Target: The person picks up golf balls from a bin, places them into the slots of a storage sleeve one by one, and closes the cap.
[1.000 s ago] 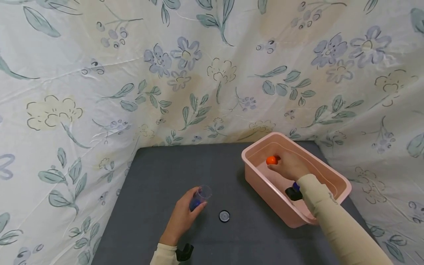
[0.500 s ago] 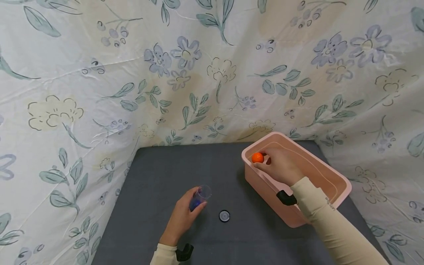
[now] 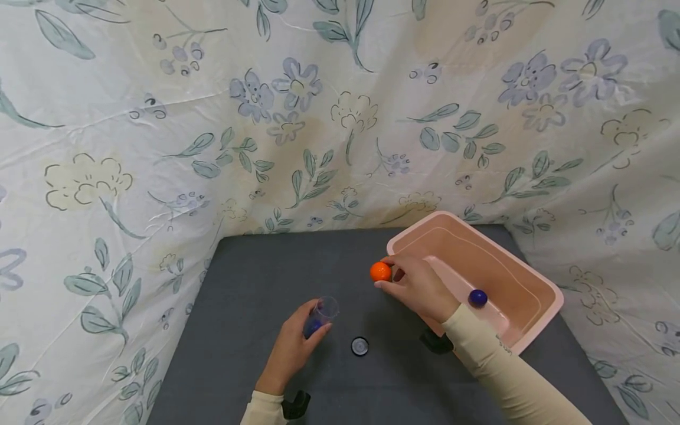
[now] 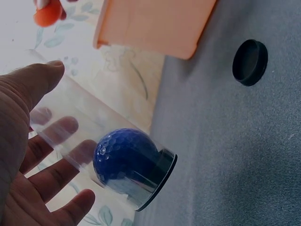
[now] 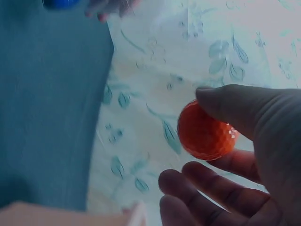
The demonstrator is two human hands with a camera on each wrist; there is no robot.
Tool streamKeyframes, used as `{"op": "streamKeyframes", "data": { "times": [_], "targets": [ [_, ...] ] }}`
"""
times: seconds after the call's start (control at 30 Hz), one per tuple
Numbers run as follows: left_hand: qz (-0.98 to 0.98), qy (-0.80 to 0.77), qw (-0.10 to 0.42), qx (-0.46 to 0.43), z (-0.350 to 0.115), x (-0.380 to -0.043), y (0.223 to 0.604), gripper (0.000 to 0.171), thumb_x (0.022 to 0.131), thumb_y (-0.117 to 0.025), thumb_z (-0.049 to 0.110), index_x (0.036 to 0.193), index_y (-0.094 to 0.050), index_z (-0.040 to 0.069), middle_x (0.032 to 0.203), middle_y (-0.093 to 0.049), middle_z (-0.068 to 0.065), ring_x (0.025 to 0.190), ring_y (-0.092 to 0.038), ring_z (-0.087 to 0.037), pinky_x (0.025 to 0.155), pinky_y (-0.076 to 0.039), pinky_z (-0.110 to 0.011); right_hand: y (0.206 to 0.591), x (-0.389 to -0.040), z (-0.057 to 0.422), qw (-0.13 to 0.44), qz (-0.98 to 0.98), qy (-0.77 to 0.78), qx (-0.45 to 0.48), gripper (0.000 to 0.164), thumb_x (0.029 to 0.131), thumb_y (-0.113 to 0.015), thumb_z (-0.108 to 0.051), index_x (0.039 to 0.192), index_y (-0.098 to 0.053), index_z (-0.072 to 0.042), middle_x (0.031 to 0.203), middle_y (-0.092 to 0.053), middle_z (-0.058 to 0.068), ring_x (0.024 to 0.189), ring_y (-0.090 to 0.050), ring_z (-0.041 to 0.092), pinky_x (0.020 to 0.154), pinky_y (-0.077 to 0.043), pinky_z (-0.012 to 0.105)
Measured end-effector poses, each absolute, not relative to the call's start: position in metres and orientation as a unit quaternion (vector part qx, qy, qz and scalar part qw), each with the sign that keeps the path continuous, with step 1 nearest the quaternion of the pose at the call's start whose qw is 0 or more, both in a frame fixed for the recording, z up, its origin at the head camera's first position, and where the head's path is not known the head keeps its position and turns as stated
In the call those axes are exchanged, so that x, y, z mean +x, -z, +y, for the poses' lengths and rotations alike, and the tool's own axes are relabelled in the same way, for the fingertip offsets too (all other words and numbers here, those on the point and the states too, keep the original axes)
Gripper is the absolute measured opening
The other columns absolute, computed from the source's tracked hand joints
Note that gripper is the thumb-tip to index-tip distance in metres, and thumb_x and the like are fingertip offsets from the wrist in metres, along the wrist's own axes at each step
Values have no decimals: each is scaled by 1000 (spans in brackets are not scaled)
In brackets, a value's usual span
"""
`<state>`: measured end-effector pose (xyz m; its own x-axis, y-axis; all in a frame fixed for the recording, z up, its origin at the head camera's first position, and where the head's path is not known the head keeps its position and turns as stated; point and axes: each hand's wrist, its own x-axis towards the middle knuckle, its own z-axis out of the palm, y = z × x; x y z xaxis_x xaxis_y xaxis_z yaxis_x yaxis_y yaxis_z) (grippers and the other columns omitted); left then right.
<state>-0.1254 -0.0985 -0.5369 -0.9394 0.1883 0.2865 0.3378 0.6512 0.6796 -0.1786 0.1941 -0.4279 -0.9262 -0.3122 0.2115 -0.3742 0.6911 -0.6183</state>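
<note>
My left hand (image 3: 294, 342) grips a clear plastic tube (image 4: 87, 110) with its thumb on one side and its fingers on the other. At the bottom of the tube sits a dark blue golf ball (image 4: 124, 155), above a black end cap. My right hand (image 3: 419, 286) pinches an orange golf ball (image 3: 380, 271) between thumb and finger, just beyond the left rim of the pink bin. The right wrist view shows the dimples of the orange ball, with the other fingers loosely curled below it. A round black cap (image 3: 359, 346) lies on the table, right of the tube.
The pink bin (image 3: 531, 345) stands on the right of the dark grey table (image 3: 276, 265). Another blue ball (image 3: 478, 298) lies on its floor. Floral cloth (image 3: 319, 147) hangs behind the table and along both sides.
The right hand has lifted the orange golf ball out of the pink bin and carried it left over the rim, uncovering the blue ball inside. The left hand holds the tube still.
</note>
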Motion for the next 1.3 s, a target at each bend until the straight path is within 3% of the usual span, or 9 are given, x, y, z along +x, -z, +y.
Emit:
{"op": "streamKeyframes", "data": {
  "times": [0.2,0.73,1.07,1.3],
  "targets": [
    [-902,393,96,-152,-98,-126,537,54,93,-80,29,141,-59,15,138,-67,-7,122,-68,-23,101,-58,-47,442,-170,172,44,-907,-366,205,46,87,-85,-35,127,-72,-17,115,-73,-1,85,-66,12,78,-58,28],
    [-896,405,89,-157,-98,-126,534,56,95,-78,30,144,-57,13,139,-66,-6,121,-68,-22,101,-58,-45,456,-161,141,35,-874,-419,243,48,89,-83,-37,130,-70,-16,116,-72,0,86,-69,17,74,-57,22],
    [-895,405,92,-161,-97,-126,533,54,95,-77,31,143,-57,16,139,-66,-5,122,-68,-22,100,-58,-46,471,-158,131,14,-860,-447,246,47,89,-83,-35,130,-70,-17,115,-72,0,84,-66,11,73,-58,21],
    [-891,409,97,-172,-97,-126,534,54,93,-80,27,142,-58,20,139,-66,-2,121,-68,-20,101,-58,-45,474,-157,125,0,-856,-451,252,46,90,-81,-40,129,-71,-18,112,-71,-2,83,-64,8,73,-61,29]
  ]
}}
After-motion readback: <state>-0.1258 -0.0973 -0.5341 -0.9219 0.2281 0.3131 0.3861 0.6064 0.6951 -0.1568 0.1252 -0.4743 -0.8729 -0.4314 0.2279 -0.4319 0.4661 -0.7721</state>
